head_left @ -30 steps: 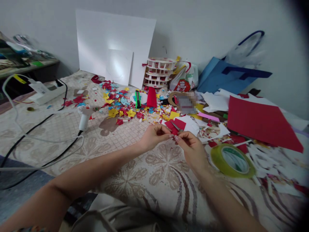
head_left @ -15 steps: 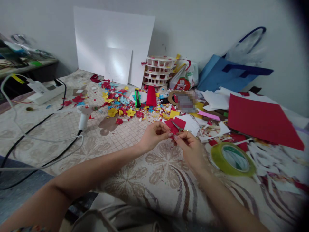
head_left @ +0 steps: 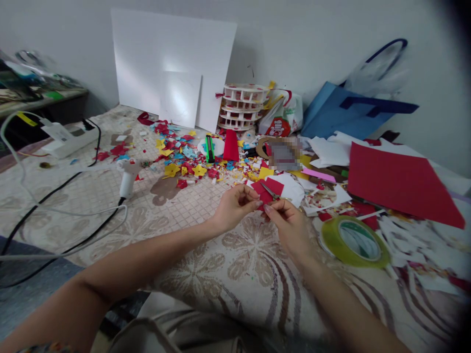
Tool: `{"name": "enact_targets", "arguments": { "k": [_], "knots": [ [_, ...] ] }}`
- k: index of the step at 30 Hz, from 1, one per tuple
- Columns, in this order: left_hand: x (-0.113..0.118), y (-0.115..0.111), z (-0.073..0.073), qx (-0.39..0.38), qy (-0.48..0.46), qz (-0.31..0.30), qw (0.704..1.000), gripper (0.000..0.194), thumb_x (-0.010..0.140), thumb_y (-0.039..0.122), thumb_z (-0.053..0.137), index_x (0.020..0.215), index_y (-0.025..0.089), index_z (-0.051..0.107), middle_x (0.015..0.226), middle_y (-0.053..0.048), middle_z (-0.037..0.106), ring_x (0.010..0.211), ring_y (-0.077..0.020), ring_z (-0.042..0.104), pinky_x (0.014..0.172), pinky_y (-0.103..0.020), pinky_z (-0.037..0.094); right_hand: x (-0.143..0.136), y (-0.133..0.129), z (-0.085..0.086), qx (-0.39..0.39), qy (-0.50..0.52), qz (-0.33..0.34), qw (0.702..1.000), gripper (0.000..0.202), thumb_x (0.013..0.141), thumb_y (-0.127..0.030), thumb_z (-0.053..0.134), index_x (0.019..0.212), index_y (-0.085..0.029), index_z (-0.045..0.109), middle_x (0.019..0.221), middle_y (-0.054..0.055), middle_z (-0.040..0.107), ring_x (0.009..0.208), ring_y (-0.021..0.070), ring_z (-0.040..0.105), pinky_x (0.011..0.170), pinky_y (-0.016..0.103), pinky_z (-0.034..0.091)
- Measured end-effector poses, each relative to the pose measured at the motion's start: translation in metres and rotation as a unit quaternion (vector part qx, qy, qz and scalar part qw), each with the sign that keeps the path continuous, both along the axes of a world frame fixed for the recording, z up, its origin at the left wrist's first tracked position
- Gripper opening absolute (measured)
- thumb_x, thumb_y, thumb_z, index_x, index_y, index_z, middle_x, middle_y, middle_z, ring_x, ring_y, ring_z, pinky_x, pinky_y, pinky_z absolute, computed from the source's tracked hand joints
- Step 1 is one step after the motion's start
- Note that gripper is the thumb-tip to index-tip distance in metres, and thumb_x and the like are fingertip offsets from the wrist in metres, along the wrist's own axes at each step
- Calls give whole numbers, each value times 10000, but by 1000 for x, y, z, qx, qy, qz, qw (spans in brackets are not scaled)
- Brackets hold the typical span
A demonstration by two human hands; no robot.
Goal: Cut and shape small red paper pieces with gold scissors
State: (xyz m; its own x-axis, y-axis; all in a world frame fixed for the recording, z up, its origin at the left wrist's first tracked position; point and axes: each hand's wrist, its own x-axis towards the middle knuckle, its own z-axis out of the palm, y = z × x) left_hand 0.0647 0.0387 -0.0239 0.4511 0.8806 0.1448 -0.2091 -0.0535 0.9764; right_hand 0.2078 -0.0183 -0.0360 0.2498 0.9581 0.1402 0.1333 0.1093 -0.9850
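Paper [head_left: 277, 184], scissors [head_left: 270, 190] over it, our left hand [head_left: 235, 208], right hand [head_left: 294, 225] before it, both narrowly pinched, on what we cannot tell.

I see a big white board [head_left: 138, 59] leaning against the pale wall [head_left: 290, 39], a blue bag [head_left: 326, 115] tilted off to its right, and a white power strip [head_left: 78, 143] at the left
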Motion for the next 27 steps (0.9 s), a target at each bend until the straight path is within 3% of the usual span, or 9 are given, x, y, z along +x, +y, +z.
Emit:
{"name": "enact_targets", "arguments": {
  "k": [5,13,19,27],
  "knots": [
    [-1,0,-1,13,9,3,1000,256,685,282,692,792,118,527,711,-14,571,635,-80,538,602,-221,429,-1,2,3,-2,55,33,998,214,747,-344,639,885,-210,546,754,-3,589,642,127,559,571,244,451],
    [-2,-1,0,45,51,3,998,170,726,205,637,811,115,520,725,-15,561,632,-80,526,602,-222,426,5,-1,7,-25,-35,43,998,213,815,-395,558,755,-190,566,618,-14,553,571,120,500,561,239,403],
    [-1,1,-5,57,54,-14,997,228,725,257,653,866,126,531,772,-28,582,703,-99,559,661,-239,446,5,-2,6,-17,-73,35,997,232,807,-409,564,735,-189,551,609,-11,546,560,124,498,543,242,402],
    [-2,3,-3,48,39,-17,998,201,730,239,642,842,120,524,726,-16,554,642,-82,529,611,-220,422,7,1,13,-60,22,68,996,366,846,-511,443,727,-198,592,627,14,605,554,150,556,527,268,436]
  ]
}}
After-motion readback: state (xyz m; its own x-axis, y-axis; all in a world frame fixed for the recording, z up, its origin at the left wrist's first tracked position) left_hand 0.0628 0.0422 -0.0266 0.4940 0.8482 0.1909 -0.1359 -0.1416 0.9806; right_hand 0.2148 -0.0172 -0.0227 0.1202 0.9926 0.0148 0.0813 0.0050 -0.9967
